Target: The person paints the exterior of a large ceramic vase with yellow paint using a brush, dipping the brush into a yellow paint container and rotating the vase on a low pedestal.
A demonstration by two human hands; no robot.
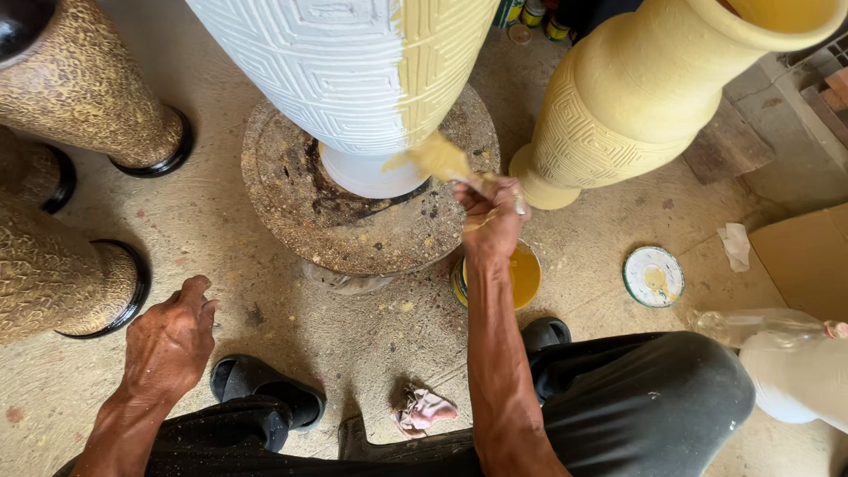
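A tall patterned vase (336,71), white on its left side and yellow on its right, stands on a round stone turntable (291,203). My right hand (490,216) grips a paintbrush (442,159) loaded with yellow paint, its bristles against the vase's lower part near the foot. Just below that hand sits an open can of yellow paint (521,274). My left hand (172,340) rests loosely curled above my left knee, holding nothing.
A fully yellow vase (636,88) stands at the right. Several brown-gold textured vases (79,88) with black bases line the left. A paint can lid (654,276), white rag (735,243), cardboard (808,256), plastic bottle (751,322) and pink rag (422,411) lie on the sandy floor.
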